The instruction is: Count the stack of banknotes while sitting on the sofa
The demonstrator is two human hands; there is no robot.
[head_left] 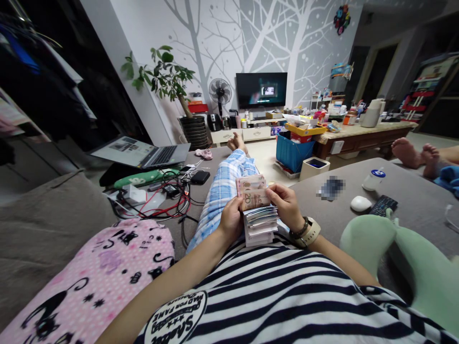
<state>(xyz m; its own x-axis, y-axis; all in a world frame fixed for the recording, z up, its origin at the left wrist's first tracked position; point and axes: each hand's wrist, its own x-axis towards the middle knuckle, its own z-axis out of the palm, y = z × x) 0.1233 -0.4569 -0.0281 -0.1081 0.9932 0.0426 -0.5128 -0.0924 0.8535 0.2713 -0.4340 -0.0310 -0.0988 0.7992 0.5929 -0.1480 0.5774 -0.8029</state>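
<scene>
Several banknotes point(254, 198), one brown with a "20" printed on it and pinkish ones behind, are fanned between my two hands. My left hand point(231, 219) is closed on their left edge, thumb in front. On the other side my right hand point(287, 206), with a beaded bracelet and a pale watch point(310, 233) on its wrist, pinches the top right corner of the brown note. Directly below the notes, a thick stack of pale layered papers or cards point(260, 227) rests on my lap against the striped shirt point(258, 291). I cannot tell what its layers are.
To the left lie an open laptop point(143, 153), tangled cables point(179, 196) and a pink cat-print cushion point(118, 267). On the right are a white mouse point(360, 204), a small keyboard point(383, 205), a lidded cup point(373, 179) and a green neck pillow point(369, 239). Another person's feet point(412, 153) rest beyond.
</scene>
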